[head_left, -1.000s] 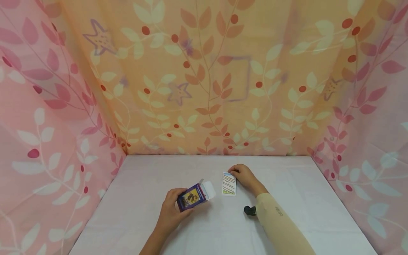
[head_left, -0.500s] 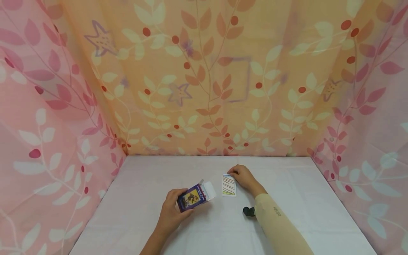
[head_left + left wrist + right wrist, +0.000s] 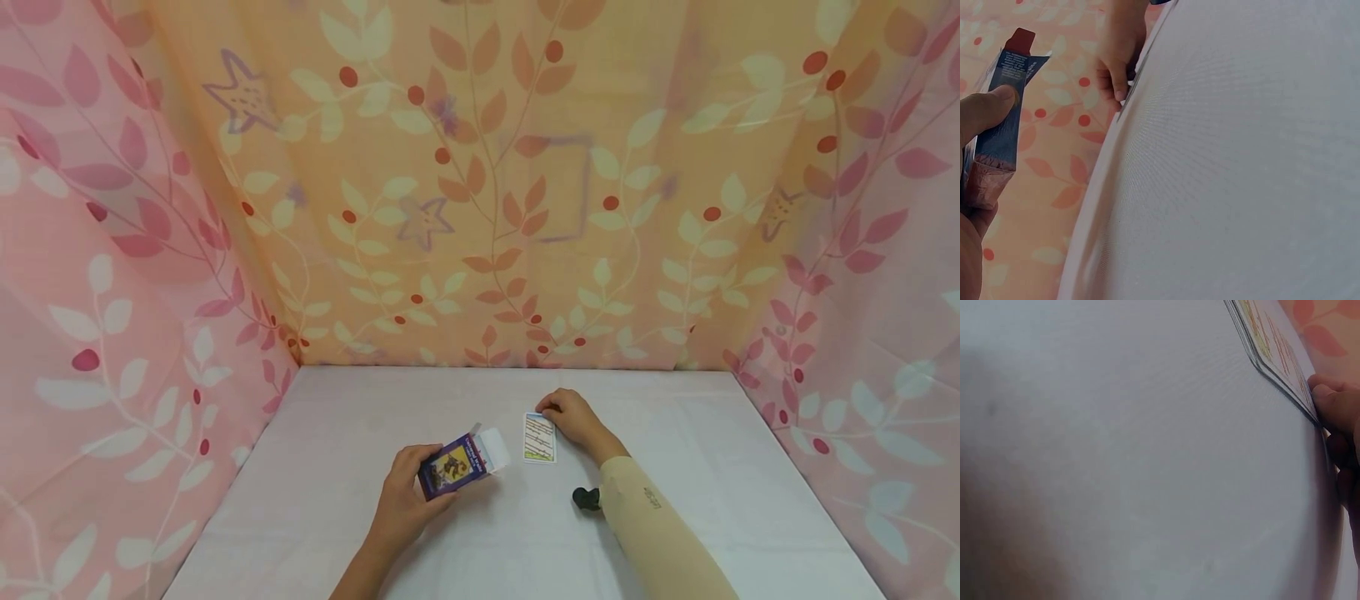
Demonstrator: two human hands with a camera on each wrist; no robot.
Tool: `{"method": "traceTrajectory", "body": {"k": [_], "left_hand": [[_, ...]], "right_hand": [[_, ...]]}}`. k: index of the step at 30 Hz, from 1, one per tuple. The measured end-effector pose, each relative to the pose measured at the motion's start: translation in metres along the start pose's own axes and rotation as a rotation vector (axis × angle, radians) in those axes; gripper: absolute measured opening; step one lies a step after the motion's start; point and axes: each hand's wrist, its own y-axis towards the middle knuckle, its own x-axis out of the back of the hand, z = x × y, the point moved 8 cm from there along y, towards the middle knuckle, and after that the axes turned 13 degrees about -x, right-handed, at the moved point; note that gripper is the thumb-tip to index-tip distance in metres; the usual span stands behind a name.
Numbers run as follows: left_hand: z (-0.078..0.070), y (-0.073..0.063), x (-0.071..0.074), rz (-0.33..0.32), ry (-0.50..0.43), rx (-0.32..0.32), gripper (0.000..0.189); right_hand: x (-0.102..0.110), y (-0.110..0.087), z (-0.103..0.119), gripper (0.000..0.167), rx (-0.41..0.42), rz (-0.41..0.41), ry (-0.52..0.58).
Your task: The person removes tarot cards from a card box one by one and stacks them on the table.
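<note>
My left hand grips a dark blue tarot card box with a yellow picture on its front. The box is tilted, and its white end flap stands open toward the right. In the left wrist view the thumb presses on the box's narrow side. Just right of the box, a small stack of cards lies face up, the top one showing slanted brown staffs. My right hand pinches the stack at its far right corner. The right wrist view shows the thumb on the cards' edge, with other fingers curled below.
A white cloth covers the table. Beside the right sleeve is a small black object. Patterned curtains enclose the table at the back and both sides.
The far edge of the card stack sits slightly lower in the head view. Both hands stay nearly in place, and the box keeps its tilt.
</note>
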Motion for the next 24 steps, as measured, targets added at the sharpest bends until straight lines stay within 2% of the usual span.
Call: {"method": "traceTrajectory", "body": {"k": [6, 14, 21, 24], "left_hand": [[0.002, 0.0, 0.0, 0.001, -0.002, 0.013, 0.079], [-0.002, 0.001, 0.001, 0.002, 0.019, -0.017, 0.081], [-0.002, 0.001, 0.001, -0.006, 0.007, -0.006, 0.081], [-0.003, 0.0, 0.001, -0.007, 0.01, -0.006, 0.081]], "right_hand": [[0.004, -0.004, 0.003, 0.009, -0.019, -0.027, 0.043], [0.011, -0.019, 0.011, 0.012, -0.029, -0.079, 0.13], [0.017, -0.035, 0.019, 0.015, -0.01, -0.123, 0.128], [0.022, -0.043, 0.025, 0.014, 0.023, -0.153, 0.115]]}}
